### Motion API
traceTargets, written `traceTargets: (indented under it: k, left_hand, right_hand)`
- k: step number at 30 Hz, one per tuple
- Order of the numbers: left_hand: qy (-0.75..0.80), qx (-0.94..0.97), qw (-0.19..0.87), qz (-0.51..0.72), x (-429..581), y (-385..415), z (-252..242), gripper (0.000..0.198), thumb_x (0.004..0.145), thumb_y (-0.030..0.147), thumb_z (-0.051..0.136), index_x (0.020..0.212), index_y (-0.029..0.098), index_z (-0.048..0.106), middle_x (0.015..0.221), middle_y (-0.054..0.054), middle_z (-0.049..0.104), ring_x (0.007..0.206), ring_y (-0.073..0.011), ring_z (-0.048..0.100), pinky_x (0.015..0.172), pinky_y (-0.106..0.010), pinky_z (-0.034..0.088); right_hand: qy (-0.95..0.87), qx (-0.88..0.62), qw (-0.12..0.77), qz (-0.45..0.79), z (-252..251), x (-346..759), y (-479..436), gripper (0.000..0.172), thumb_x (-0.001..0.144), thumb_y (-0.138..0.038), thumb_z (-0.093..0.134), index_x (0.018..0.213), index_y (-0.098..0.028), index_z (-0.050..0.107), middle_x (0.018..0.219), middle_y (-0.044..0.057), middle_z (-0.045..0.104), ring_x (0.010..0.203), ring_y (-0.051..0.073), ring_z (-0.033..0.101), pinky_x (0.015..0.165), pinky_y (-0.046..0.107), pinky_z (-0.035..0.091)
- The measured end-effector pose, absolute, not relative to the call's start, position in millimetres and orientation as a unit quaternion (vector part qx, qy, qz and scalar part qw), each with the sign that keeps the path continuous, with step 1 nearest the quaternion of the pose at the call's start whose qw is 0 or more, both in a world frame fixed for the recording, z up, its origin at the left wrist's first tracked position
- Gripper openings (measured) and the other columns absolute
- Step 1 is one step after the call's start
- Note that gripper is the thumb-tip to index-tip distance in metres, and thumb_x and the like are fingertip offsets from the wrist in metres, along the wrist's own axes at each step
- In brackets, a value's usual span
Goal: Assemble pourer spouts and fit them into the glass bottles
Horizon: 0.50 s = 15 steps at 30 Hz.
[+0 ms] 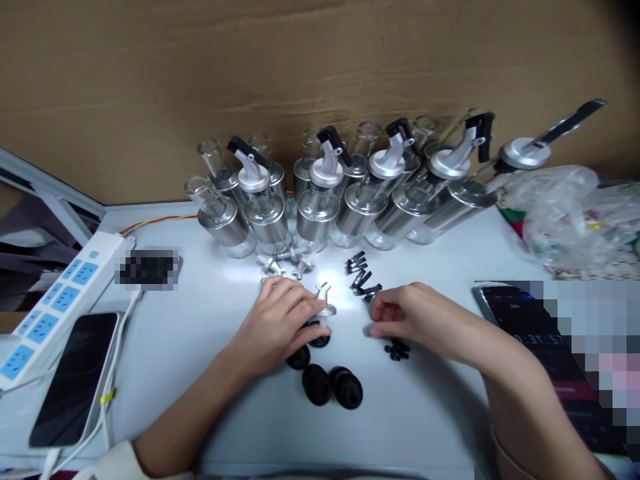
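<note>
My left hand is closed around a silver pourer spout, holding it upright between thumb and fingers. Its lower end is over a black rubber stopper; whether they touch I cannot tell. More black stoppers stand in front of that hand. Beyond its knuckles lie several loose silver spouts. My right hand has its fingers curled in towards the thumb, beside the nearest of several small black-and-silver levers. What its fingertips hold, if anything, is hidden. Small black caps lie just below it.
Glass bottles with metal sleeves stand along the cardboard wall, several fitted with pourers. On the left are a power strip, a phone and cables. A plastic bag and another phone are at right.
</note>
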<state>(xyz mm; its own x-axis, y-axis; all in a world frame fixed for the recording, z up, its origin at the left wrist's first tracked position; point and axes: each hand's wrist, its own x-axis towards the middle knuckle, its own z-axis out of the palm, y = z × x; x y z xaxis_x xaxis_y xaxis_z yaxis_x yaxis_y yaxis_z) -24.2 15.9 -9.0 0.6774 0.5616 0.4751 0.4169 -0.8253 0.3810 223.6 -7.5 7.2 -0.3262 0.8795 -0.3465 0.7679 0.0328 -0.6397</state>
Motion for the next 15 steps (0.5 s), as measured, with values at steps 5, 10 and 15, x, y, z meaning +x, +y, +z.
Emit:
traceTargets:
  k: [5,10,15]
  left_hand:
    - [0.271,0.908,0.127,0.293,-24.8,15.7,-8.7,0.019,0.091,0.034,0.055,0.1,0.018,0.057,0.085,-0.002,0.066,0.084,-0.0158,0.055,0.082,-0.033,0.04]
    - [0.271,0.909,0.123,0.291,-25.8,14.9,-10.3,0.02,0.09,0.034,0.057,0.102,0.018,0.056,0.088,-0.002,0.067,0.085,-0.016,0.057,0.082,-0.033,0.04]
    - [0.269,0.91,0.124,0.291,-24.2,15.3,-8.7,0.02,0.092,0.034,0.055,0.105,0.019,0.056,0.093,-0.002,0.07,0.088,-0.0154,0.06,0.084,-0.033,0.04]
  right_hand:
    - [-0.721,-0.58,0.085,0.37,7.4,218.7,-8.8,0.014,0.074,-0.023,0.068,0.062,-0.02,0.062,0.05,-0.004,0.057,0.043,0.009,0.048,0.042,0.021,0.035]
    - [-0.714,-0.557,0.15,0.396,16.8,221.2,-5.1,0.011,0.08,-0.027,0.062,0.085,-0.019,0.068,0.071,0.001,0.068,0.058,0.012,0.06,0.054,0.022,0.048]
    - [-0.723,-0.542,0.247,0.35,24.1,219.5,-1.3,0.017,0.084,-0.032,0.06,0.082,-0.019,0.07,0.083,0.006,0.07,0.07,0.015,0.064,0.061,0.027,0.051]
